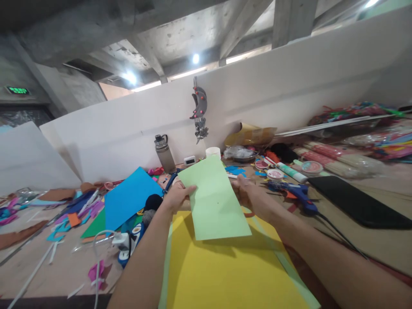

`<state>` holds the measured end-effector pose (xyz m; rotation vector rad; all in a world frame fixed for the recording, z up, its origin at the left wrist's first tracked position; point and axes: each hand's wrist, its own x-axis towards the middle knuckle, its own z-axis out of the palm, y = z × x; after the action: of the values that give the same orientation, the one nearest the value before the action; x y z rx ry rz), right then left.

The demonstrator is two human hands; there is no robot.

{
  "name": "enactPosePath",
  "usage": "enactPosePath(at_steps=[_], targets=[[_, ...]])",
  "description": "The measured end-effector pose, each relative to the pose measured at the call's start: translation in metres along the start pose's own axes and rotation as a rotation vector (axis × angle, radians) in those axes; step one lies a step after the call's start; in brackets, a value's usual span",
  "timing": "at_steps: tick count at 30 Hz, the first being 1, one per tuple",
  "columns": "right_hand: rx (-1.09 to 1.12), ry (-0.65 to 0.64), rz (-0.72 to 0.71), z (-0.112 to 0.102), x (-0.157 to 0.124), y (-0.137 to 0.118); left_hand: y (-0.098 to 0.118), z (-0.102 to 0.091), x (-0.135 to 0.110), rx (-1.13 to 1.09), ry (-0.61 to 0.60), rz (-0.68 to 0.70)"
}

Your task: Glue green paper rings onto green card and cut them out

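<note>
A light green sheet of paper (pixel 215 199) is held up, tilted, in the middle of the view. My left hand (pixel 178 196) pinches its left edge, thumb on the near face. At the sheet's right edge is my right hand (pixel 246 191), its fingers curled and partly hidden behind the paper. An orange loop (pixel 249 213), which looks like a scissors handle, pokes out below that hand; the blades are hidden. Beneath both hands lies a large yellow sheet (pixel 219 270) with light green strips (pixel 286 262) along its sides.
Right of my arm are a blue glue gun (pixel 299 197) with a cord and a black tablet-like slab (pixel 360 201). To the left lie a blue sheet (pixel 131 199), a power strip (pixel 130 246) and paper scraps. A bottle (pixel 165 154) stands by the white partition (pixel 128 128).
</note>
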<state>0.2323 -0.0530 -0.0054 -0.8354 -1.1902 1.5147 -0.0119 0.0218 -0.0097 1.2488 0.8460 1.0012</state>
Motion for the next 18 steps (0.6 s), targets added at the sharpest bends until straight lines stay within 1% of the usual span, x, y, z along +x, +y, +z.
enactPosePath(at_steps=[3, 6, 8, 10, 14, 18], targets=[[-0.107, 0.096, 0.093, 0.005, -0.004, -0.001, -0.004, -0.004, 0.002, 0.054, -0.047, -0.053], [-0.176, 0.172, 0.192, 0.006, -0.003, 0.0, -0.003, -0.004, 0.002, 0.043, -0.105, -0.085], [-0.217, 0.208, 0.222, 0.005, 0.0, 0.005, -0.003, -0.004, 0.003, 0.025, -0.113, -0.117], [-0.269, 0.235, 0.233, 0.003, 0.004, 0.012, -0.004, -0.005, 0.005, 0.008, -0.07, -0.154], [-0.319, 0.262, 0.231, 0.001, 0.009, 0.025, -0.013, -0.008, 0.011, 0.0, 0.071, -0.211], [-0.34, 0.272, 0.22, 0.0, 0.01, 0.029, -0.021, -0.005, 0.014, 0.004, 0.113, -0.223]])
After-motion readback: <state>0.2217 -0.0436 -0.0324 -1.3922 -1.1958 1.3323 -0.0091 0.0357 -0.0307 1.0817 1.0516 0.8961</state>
